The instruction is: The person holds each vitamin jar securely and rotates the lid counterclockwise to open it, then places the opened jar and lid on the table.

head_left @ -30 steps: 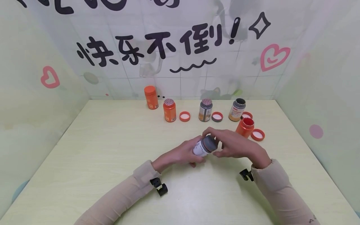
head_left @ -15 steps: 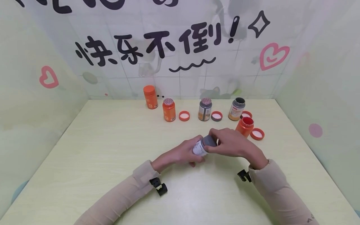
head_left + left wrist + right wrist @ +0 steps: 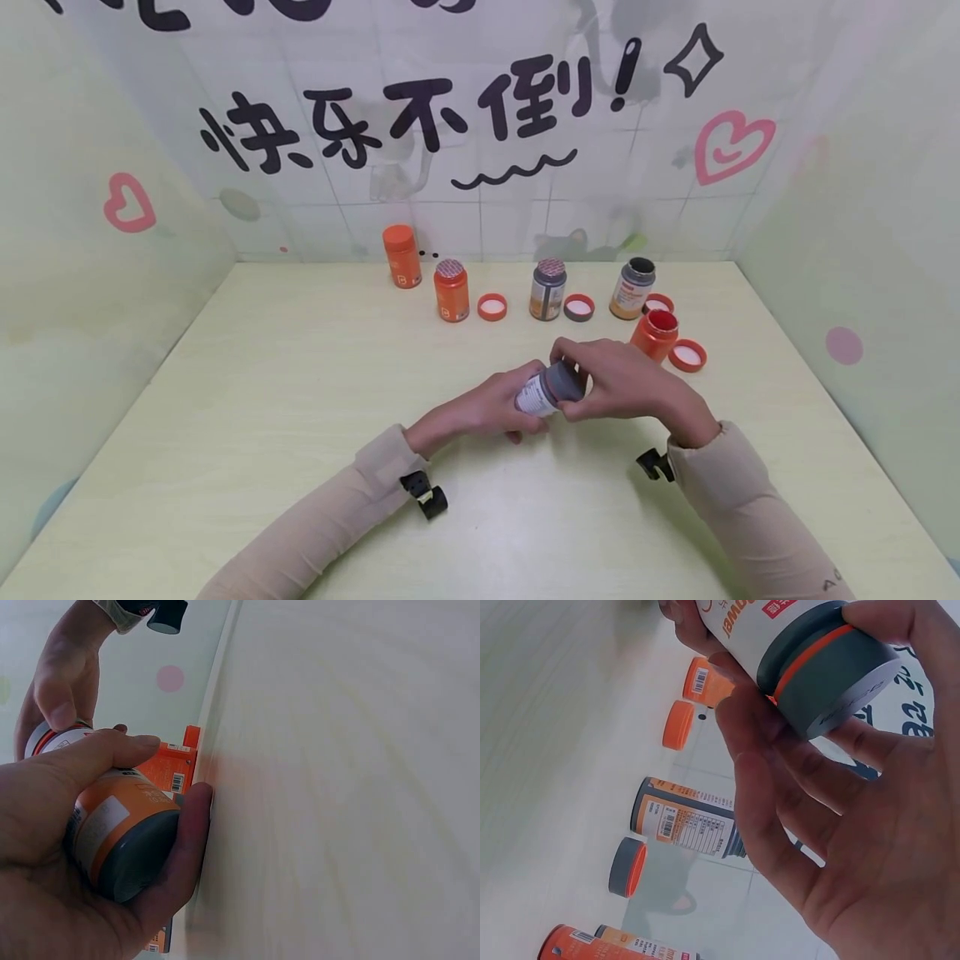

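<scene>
My left hand (image 3: 498,404) grips a bottle (image 3: 534,398) with a white and orange label, tilted above the table with its top toward the right. In the left wrist view, the thumb and fingers wrap the bottle body (image 3: 124,814), its dark base facing the camera. The fingers of my right hand (image 3: 626,381) are curled at the grey screw cap (image 3: 844,679) of this bottle. In the right wrist view, the thumb touches the cap's edge and fingertips lie on its other side. An orange band shows between cap and bottle.
Along the back stand a capped orange bottle (image 3: 402,258), a foil-sealed orange bottle (image 3: 452,296) and a foil-sealed grey bottle (image 3: 547,296). An open grey bottle (image 3: 632,292) and open red-orange bottle (image 3: 655,337) stand right. Upturned caps, including an orange one (image 3: 492,307), lie beside them.
My right hand's fingers shift on the cap, closing on it half a second ago and now lying slightly wider around it. The left hand keeps its grip on the bottle, nearly still.
</scene>
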### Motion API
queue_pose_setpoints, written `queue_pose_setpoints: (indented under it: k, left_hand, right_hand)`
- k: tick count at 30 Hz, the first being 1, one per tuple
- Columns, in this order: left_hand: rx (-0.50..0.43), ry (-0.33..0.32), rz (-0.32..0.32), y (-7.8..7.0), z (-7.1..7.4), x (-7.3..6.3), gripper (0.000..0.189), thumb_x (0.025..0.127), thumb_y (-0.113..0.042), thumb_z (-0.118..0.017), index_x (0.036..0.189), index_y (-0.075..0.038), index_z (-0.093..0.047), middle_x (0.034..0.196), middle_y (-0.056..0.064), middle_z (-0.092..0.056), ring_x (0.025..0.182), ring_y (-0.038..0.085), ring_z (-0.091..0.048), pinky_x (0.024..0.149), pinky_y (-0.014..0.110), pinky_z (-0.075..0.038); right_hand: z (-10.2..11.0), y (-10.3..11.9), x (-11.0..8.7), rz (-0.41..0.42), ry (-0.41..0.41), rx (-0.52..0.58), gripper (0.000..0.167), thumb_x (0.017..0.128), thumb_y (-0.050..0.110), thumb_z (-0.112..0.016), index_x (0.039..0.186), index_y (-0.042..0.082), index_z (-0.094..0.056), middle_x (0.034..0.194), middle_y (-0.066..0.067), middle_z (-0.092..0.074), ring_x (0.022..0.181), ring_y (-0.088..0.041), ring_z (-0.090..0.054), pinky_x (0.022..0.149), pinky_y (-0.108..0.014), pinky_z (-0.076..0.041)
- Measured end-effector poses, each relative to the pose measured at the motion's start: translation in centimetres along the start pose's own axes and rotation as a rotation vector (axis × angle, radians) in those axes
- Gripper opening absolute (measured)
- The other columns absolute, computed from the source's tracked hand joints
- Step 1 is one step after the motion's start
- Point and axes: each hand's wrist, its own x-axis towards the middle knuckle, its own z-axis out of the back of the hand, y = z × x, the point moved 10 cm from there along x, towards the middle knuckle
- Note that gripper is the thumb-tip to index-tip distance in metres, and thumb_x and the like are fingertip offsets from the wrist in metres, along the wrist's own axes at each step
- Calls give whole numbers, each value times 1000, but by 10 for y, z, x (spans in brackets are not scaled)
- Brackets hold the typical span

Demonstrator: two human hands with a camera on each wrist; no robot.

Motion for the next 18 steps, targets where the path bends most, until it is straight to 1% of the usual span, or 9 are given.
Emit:
queue_pose_setpoints:
  k: [6,12,18]
  left_hand:
    - [7,1,5,1,0,0,51,90,-10,-75,132,-16,-47,120,12,-58,98,23,-62,64,34,-63]
    - [11,-1,3,0,0,1,53,90,-10,-75,134,-15,-46,121,12,-58,99,23,-62,63,34,-63]
    - [14,-3,-1,0,0,1,53,90,-9,-75,134,-15,-46,121,12,-58,99,23,-62,63,34,-63]
  right_hand:
    - [1,3,0,34,-11,-14,43,78,32,-77,117,23,-58,95,6,-68,85,-20,-64,68,-27,-52]
    - [2,5,-1,46,-15,-17,47,77,29,-78,118,25,-58,99,5,-69,88,-20,-64,69,-27,-52]
    - [2,7,-1,63,-25,-32,47,76,28,-80,118,25,-58,99,5,-70,87,-20,-64,67,-27,-52]
